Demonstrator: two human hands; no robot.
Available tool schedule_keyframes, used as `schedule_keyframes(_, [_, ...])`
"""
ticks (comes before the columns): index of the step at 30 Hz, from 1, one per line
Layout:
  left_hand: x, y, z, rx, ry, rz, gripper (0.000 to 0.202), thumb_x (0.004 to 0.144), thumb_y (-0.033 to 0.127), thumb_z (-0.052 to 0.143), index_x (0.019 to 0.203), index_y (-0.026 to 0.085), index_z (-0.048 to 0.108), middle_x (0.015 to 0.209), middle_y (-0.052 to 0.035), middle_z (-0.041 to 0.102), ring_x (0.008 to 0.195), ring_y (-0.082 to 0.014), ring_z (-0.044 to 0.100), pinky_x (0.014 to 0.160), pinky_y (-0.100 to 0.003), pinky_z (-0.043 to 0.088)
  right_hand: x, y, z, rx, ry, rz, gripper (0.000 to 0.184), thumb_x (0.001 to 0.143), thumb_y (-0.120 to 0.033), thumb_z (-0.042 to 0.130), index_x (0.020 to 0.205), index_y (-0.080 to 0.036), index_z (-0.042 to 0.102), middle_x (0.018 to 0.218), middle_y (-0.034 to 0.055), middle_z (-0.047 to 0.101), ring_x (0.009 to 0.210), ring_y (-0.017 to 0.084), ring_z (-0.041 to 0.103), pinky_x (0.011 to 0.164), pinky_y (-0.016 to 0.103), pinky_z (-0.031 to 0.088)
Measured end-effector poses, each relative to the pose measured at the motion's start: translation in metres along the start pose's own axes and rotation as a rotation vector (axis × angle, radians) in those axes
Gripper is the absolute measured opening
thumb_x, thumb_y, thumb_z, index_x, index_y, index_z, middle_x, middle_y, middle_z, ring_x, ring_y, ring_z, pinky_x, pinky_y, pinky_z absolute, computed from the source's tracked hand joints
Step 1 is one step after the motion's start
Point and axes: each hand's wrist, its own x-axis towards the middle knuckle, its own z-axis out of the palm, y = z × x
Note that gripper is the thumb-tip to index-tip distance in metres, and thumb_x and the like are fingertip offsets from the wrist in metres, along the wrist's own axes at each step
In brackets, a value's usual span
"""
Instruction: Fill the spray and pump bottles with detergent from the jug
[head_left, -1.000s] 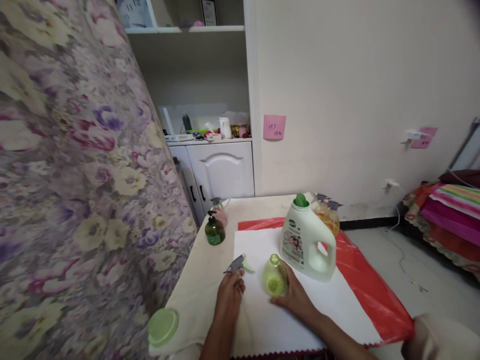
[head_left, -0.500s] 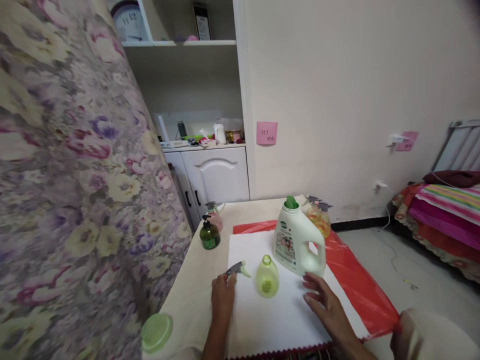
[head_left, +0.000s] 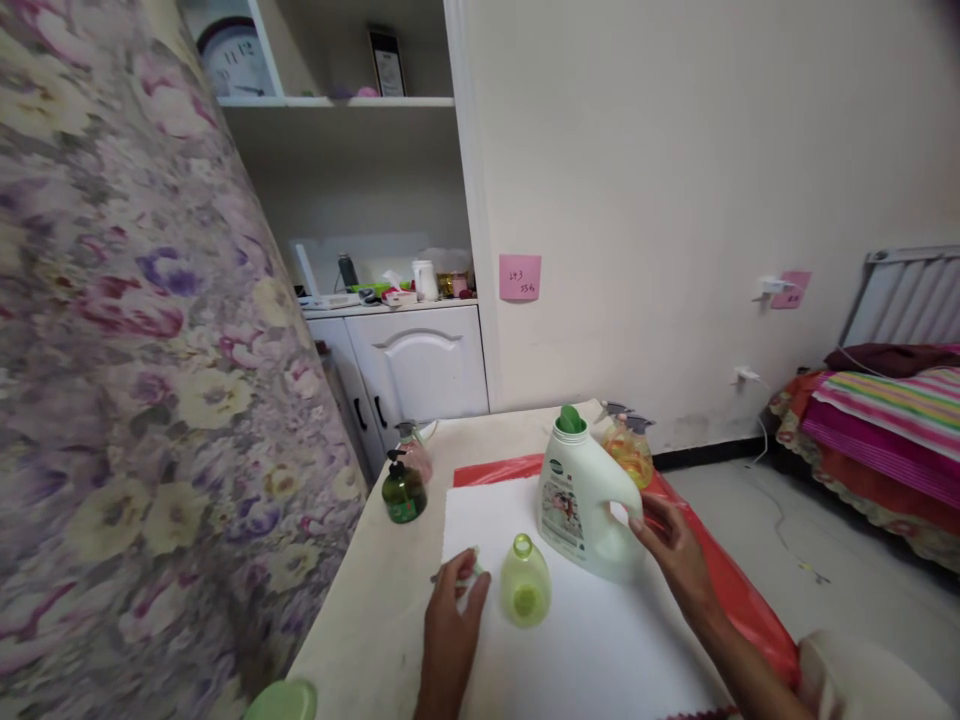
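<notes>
Floral curtain (head_left: 150,380) beside white cabinet (head_left: 420,365) with 2 black handles (head_left: 379,411); pale wall (head_left: 637,180), grey floor (head_left: 705,515).

Spray head (head_left: 478,566), mostly hidden by left hand (head_left: 454,605). Pale-green lid (head_left: 283,702), cut by bottom edge. Amber spray bottles (head_left: 636,464), partly behind detergent jug (head_left: 585,475). Right-hand pink note (head_left: 792,292), lettering illegible. Floral curtain (head_left: 150,430), cut by left edge.

Left hand (head_left: 454,608) over the spray head (head_left: 477,564), mostly hidden by fingers, grip unclear. Right hand (head_left: 673,558) at the handle of the pale green jug (head_left: 589,510), grip also unclear. Yellow-green bottle (head_left: 525,585) upright between the hands, neck open, on the white sheet (head_left: 570,655). Red plastic (head_left: 491,470) under that. Dark green pump bottle (head_left: 405,495) off left, pinkish spray bottle (head_left: 418,460) just behind it. Amber spray bottles (head_left: 639,468) behind jug.
</notes>
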Motion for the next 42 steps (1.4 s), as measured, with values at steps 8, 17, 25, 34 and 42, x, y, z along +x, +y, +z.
schedule_keyframes(8, [0.001, 0.024, 0.033, -0.007, -0.244, 0.079, 0.044, 0.065, 0.023, 0.078, 0.108, 0.025, 0.071, 0.124, -0.0101, 0.066, 0.119, -0.0327, 0.055, 0.106, -0.045, 0.035, 0.027, 0.003, 0.015, -0.090, -0.106, 0.019, 0.038, 0.077, -0.057, 0.062, 0.069, -0.020, 0.059, 0.067, 0.0015, 0.064, 0.064, 0.020, 0.056, 0.058, 0.029, 0.045])
schedule_keyframes(17, [0.021, 0.039, 0.042, 0.038, -0.547, 0.154, 0.021, 0.082, 0.028, 0.058, 0.097, 0.026, 0.072, 0.108, -0.0056, 0.073, 0.108, -0.0283, 0.061, 0.097, -0.038, 0.042, 0.037, 0.003, 0.019, -0.125, -0.168, -0.014, 0.049, 0.082, -0.058, 0.048, 0.047, -0.024, 0.046, 0.042, -0.0026, 0.046, 0.046, 0.016, 0.043, 0.053, 0.030, 0.037])
schedule_keyframes(25, [0.016, 0.029, 0.036, 0.014, -0.542, 0.126, 0.024, 0.083, 0.030, 0.057, 0.102, 0.027, 0.071, 0.115, -0.0064, 0.070, 0.117, -0.0301, 0.056, 0.102, -0.039, 0.038, 0.038, 0.007, 0.020, -0.109, -0.173, -0.022, 0.049, 0.083, -0.055, 0.045, 0.046, -0.023, 0.044, 0.041, -0.0040, 0.044, 0.043, 0.013, 0.041, 0.053, 0.028, 0.036])
schedule_keyframes(34, [0.015, 0.026, 0.047, -0.014, -0.542, 0.150, 0.025, 0.086, 0.029, 0.054, 0.107, 0.024, 0.066, 0.114, -0.0063, 0.069, 0.114, -0.0274, 0.057, 0.101, -0.037, 0.037, 0.046, -0.001, 0.007, -0.057, -0.388, 0.054, 0.054, 0.080, -0.060, 0.046, 0.042, -0.022, 0.048, 0.043, 0.0006, 0.048, 0.047, 0.016, 0.044, 0.053, 0.031, 0.037])
schedule_keyframes(42, [0.013, 0.028, 0.045, -0.024, -0.577, 0.131, 0.023, 0.083, 0.027, 0.056, 0.104, 0.024, 0.067, 0.111, -0.0054, 0.068, 0.111, -0.0256, 0.057, 0.098, -0.033, 0.039, 0.052, -0.003, 0.008, -0.017, -0.476, 0.117, 0.054, 0.081, -0.062, 0.046, 0.045, -0.022, 0.045, 0.045, -0.0006, 0.044, 0.044, 0.013, 0.039, 0.049, 0.030, 0.031])
